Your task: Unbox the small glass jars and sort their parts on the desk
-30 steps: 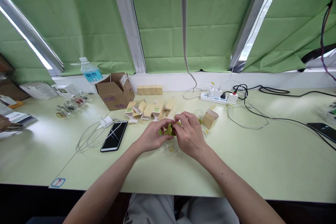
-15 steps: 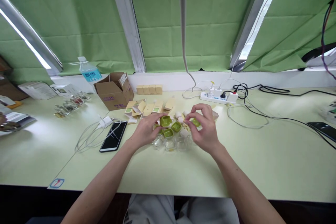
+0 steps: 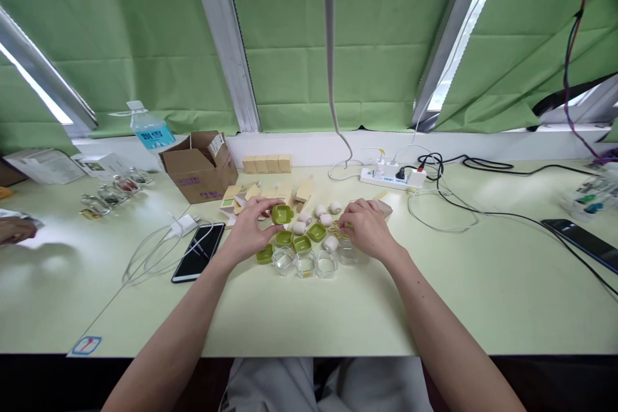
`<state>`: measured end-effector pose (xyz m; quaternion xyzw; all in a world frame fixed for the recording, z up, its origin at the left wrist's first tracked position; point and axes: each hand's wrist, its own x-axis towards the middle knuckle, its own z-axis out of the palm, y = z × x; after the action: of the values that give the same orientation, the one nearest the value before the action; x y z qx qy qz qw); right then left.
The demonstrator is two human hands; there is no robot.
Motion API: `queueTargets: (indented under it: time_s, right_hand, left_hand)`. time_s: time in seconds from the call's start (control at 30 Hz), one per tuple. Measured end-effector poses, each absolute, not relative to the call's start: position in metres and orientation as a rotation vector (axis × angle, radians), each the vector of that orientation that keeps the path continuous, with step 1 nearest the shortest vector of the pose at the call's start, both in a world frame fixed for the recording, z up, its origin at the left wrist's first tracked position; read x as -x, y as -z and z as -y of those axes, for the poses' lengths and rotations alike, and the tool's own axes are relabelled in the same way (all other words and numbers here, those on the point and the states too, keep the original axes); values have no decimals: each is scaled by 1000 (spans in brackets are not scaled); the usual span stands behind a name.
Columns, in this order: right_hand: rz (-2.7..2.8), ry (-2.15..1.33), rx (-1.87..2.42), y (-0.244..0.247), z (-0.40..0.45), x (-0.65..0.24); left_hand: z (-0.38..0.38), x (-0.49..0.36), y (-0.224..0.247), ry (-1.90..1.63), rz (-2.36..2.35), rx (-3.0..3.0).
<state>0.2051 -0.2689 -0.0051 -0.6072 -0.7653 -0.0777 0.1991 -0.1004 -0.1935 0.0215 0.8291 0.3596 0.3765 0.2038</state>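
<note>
Between the thumb and fingers of my left hand [image 3: 252, 226] is a small green square cup [image 3: 282, 214], lifted above the table. My right hand [image 3: 364, 225] reaches down with fingers curled together beside the small yellow rings [image 3: 335, 229]; what its fingertips hold, if anything, is hidden. More green cups [image 3: 302, 244] lie between the hands. Several small white rounded pieces [image 3: 331, 243] are scattered among them. Nearest me stands a row of clear square containers [image 3: 305, 263].
Opened cream cartons [image 3: 304, 190] lie behind the parts. A cardboard box [image 3: 200, 167], phone [image 3: 199, 252] and white cable [image 3: 140, 257] are at left. Farther left are glass bottles [image 3: 112, 194] and another person's hand [image 3: 17, 230]. A power strip [image 3: 393, 177] with cables stands at back right.
My left hand has moved left with the green cup. My right hand has lowered, its raised fingers now curled down near the yellow rings. The view has shifted slightly to the right.
</note>
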Motion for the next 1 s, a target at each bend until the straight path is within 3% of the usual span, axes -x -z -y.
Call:
queueTargets:
  time_s: [0.27,0.63,1.0]
  right_hand:
    - [2059,313,1766,2,266,-209]
    - [1325,607,1315,-22,292,-252]
    - [1096,203,1695,20,294,-318]
  left_hand:
    - [184,114,-24,-835,-1131,-2428]
    - [164,134,-25,-534,-1354,-2327]
    - [154,143,-8,-202,-1437,-2403]
